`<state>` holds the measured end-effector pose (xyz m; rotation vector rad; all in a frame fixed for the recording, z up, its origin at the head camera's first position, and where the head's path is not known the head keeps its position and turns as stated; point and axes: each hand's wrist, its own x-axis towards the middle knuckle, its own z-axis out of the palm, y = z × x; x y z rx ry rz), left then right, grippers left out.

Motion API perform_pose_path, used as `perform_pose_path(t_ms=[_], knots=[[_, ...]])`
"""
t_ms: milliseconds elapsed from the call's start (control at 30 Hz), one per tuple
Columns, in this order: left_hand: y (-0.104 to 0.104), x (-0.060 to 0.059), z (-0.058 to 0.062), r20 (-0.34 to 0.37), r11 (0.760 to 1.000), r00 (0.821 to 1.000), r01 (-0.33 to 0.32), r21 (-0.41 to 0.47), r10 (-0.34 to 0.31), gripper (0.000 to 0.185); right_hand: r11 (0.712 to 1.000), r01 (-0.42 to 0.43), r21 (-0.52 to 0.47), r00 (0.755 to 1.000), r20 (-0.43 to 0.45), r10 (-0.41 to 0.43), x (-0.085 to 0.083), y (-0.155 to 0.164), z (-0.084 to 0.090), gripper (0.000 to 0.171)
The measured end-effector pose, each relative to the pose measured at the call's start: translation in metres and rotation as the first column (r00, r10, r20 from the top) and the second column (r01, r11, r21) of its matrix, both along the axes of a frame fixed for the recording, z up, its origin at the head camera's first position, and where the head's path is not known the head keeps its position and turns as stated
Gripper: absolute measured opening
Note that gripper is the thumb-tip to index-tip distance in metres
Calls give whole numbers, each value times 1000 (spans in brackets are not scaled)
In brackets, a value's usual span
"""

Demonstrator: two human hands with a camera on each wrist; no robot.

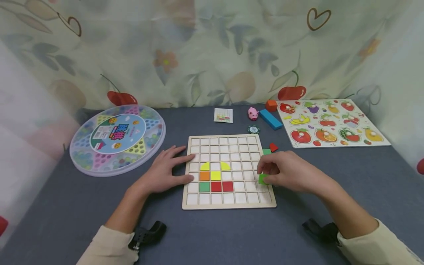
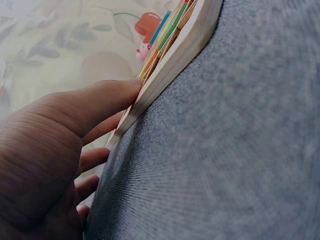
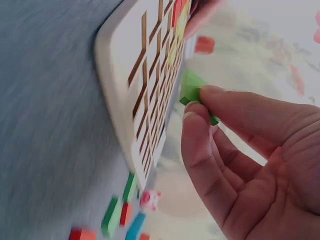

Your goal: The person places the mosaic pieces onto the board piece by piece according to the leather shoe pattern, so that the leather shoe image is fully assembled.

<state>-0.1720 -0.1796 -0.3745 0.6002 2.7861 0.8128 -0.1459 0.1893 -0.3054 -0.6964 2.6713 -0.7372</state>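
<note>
A wooden grid board point(image 1: 228, 204) lies on the grey table, with yellow, orange, green and red tiles point(image 1: 215, 176) set in its middle cells. My left hand point(image 1: 167, 169) lies flat at the board's left edge point(image 2: 165, 75), fingers straight and touching it. Over the board's right side, my right hand point(image 1: 285, 171) pinches a small green tile point(image 1: 262, 179) between thumb and fingers; in the right wrist view the green tile point(image 3: 192, 90) is just off the board point(image 3: 122, 85).
A round clear marble-game case point(image 1: 117, 138) sits at the left. A fruit peg puzzle point(image 1: 331, 123) lies at the back right. A pattern card point(image 1: 223, 115), pink pig point(image 1: 253, 113), token point(image 1: 253, 129), blue and orange blocks point(image 1: 269, 118) and loose tiles point(image 1: 271, 148) lie behind the board.
</note>
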Motion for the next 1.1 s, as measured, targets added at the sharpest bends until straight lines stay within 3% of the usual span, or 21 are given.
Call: perform_pose_path(t_ms=[433, 833, 1100], knots=[[1, 0, -2, 0, 1000, 1000, 4, 15, -4, 71, 988, -125, -94, 986, 100, 134, -17, -42, -19, 6], [-1, 2, 0, -8, 1000, 1000, 5, 24, -4, 70, 998, -58, -29, 995, 85, 61, -16, -52, -27, 5], [-1, 2, 0, -11, 1000, 1000, 10, 20, -10, 70, 994, -105, -27, 994, 31, 106, -12, -45, -24, 17]])
